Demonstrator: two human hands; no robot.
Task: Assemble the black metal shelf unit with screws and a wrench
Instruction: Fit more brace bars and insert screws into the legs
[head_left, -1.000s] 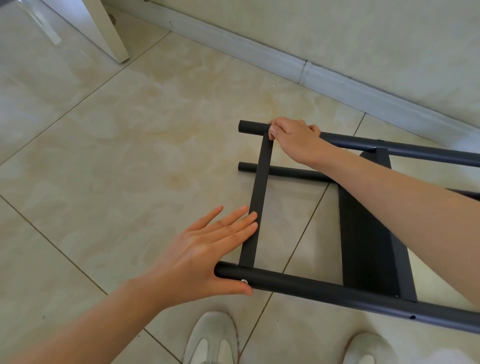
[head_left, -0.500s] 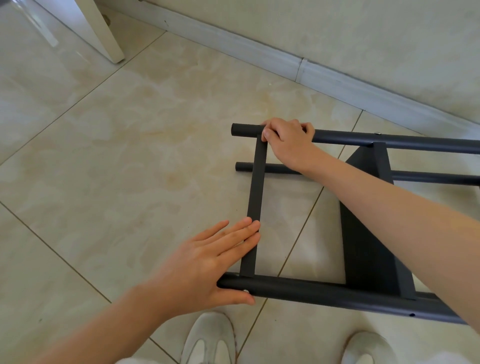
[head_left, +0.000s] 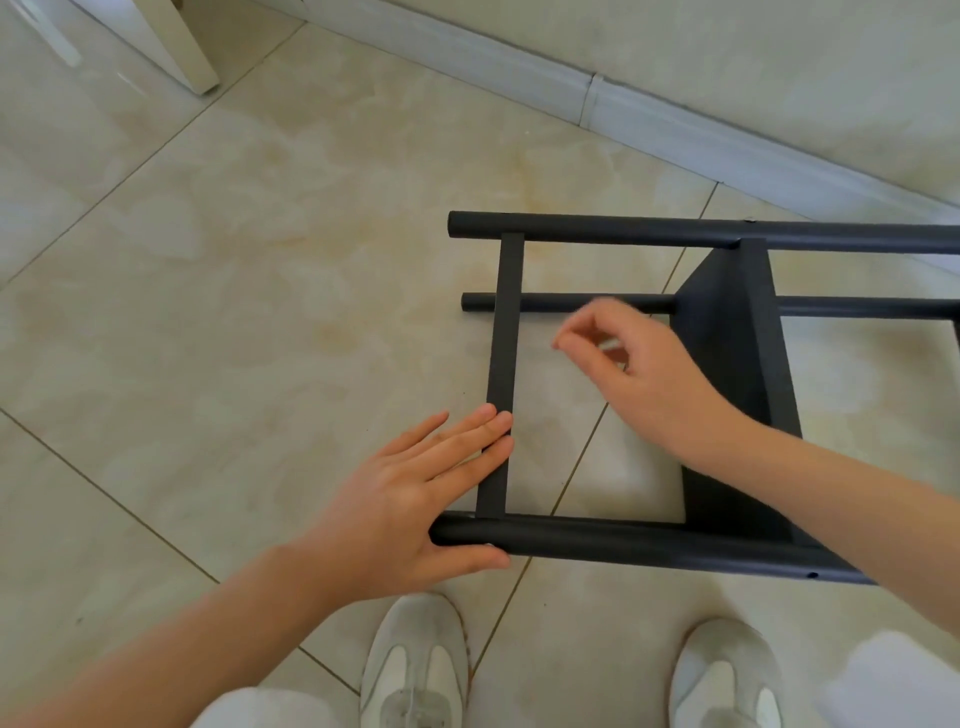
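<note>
The black tubular metal shelf unit (head_left: 727, 338) lies on its side on the pale tiled floor (head_left: 260, 260); it looks rigid, slick-painted and fairly light, best gripped by its round near tube (head_left: 623, 545). The left hand (head_left: 415, 493) lies spread flat on the thin crossbar (head_left: 506, 322); the blurred right hand (head_left: 639, 374) hovers loosely curled, pinching something or nothing, I cannot tell.

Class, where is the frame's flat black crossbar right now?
Head view, left of centre: the crossbar joins the far tube to the near tube, with the left hand touching its lower part.
</note>
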